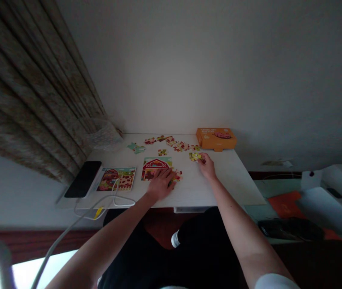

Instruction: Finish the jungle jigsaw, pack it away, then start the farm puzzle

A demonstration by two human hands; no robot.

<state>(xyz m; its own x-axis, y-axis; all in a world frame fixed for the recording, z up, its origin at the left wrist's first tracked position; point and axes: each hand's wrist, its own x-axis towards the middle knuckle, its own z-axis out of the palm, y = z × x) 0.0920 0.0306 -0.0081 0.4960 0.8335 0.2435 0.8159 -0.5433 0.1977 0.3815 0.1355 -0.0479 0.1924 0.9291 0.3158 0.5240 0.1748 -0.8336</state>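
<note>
A partly joined jigsaw puzzle (158, 163) with a red barn lies on the white table. My left hand (161, 184) rests over its lower right part, fingers stretched out, and hides some of the pieces there. To the right, my right hand (207, 165) pinches a yellow-green puzzle piece (195, 156) just at the table top. Loose puzzle pieces (181, 146) are spread along the back, and a single puzzle piece (162, 152) lies just behind the barn. The reference picture card (125, 176) is at the left, with a white cable across it.
An orange puzzle box (216, 139) stands at the back right against the wall. A black phone (83, 179) with a cable (119, 196) lies at the left edge. A clear plastic bag (103, 136) sits by the curtain (38, 80). An open white box (336, 196) is right of the table (234, 184).
</note>
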